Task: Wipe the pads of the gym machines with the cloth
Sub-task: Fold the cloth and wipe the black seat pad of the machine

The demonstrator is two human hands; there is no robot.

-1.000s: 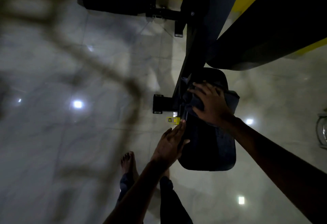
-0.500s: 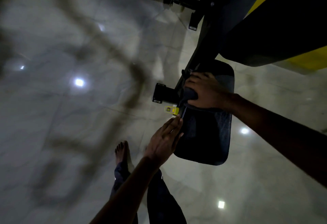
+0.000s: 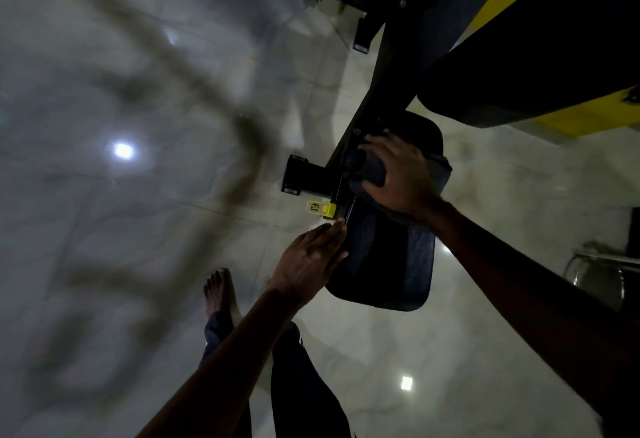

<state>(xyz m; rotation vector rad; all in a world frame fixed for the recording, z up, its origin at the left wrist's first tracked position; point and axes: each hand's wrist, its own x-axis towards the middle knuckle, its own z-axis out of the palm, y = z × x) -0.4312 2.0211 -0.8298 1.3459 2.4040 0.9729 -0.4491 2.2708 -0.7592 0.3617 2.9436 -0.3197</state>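
Cloth (image 3: 375, 169) under right hand (image 3: 401, 174), pad's (image 3: 391, 264) far edge.

bare arms, bare feet, dark trousers

both forearms are uncovered, with no sleeve, watch, band or glove showing on either. the left hand (image 3: 310, 261) and the right hand (image 3: 401, 174) are bare too, and no ring can be made out on the fingers (image 3: 375, 145) in the dim light. the legs wear dark trousers (image 3: 298, 378), navy or near black, with loose folds gathered at the hem just above the ankle. one bare foot (image 3: 219, 290) shows below that hem, toes uncovered, with no shoe or sock. the other foot is hidden behind the left forearm.
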